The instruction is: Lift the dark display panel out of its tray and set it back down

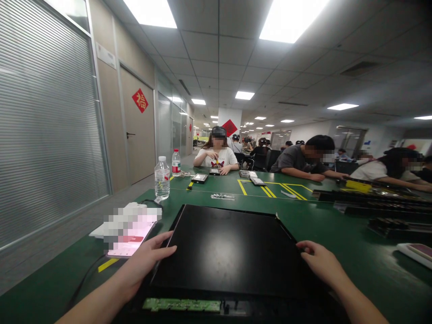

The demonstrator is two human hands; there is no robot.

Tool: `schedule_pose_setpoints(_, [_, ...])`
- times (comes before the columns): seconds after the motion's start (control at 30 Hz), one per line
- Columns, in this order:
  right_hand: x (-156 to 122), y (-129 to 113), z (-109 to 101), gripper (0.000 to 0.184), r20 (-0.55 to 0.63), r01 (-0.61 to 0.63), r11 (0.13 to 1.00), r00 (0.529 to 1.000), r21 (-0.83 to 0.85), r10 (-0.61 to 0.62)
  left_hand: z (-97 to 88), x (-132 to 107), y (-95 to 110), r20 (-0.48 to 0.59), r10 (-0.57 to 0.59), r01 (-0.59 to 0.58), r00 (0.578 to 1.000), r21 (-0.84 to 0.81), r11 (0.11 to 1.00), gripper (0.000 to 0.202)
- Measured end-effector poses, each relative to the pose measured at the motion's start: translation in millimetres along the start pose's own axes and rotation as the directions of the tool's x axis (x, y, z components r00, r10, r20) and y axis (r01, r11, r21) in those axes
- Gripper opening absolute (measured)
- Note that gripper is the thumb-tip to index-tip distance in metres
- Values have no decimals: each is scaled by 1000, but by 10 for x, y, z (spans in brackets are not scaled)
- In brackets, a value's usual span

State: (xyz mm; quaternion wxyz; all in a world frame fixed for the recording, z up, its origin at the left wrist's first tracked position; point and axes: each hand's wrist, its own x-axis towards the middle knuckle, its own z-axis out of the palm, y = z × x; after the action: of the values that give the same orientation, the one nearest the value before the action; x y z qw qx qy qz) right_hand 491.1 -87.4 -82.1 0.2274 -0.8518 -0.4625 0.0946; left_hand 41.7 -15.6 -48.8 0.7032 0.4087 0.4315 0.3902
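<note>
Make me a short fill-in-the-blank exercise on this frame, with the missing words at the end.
1. The left hand is at the ____ edge of the black panel.
2. The circuit board along the panel's near side is ____.
3. Of the two bottles on the tabletop, the farther bottle has a ____ cap.
4. The tape strip nearest the left hand is ____.

Missing words: left; green; red; yellow.
</note>
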Motion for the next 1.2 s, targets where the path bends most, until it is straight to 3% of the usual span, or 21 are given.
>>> schedule_pose_setpoints(0.13, [-30,-36,-16,34,18,21,1000,1000,-3,-21,3,33,-35,-59,27,-28,998,-2,1000,80])
schedule_pose_setpoints(0.27, [-58,-63,-56,34,8,14,1000,1000,-3,-14,47,4,-27,-46,47,-48,998,-30,998,84])
schedule_pose_setpoints(0.77, [-78,-65,-157,35,-3,35,999,999,-6,-35,155,-123,100,-43,161,-160,986,19,987,72])
schedule_pose_setpoints(0.97, [-69,-40,-187,40,-13,26,998,1000,52,-26,239,-180,155,31,138,-134,990,-103,986,81])
schedule_pose_setpoints(1.2, [-18,5,-233,51,-62,-24,984,997,174,36,331,-222,180,35,224,-213,974,-199,957,77])
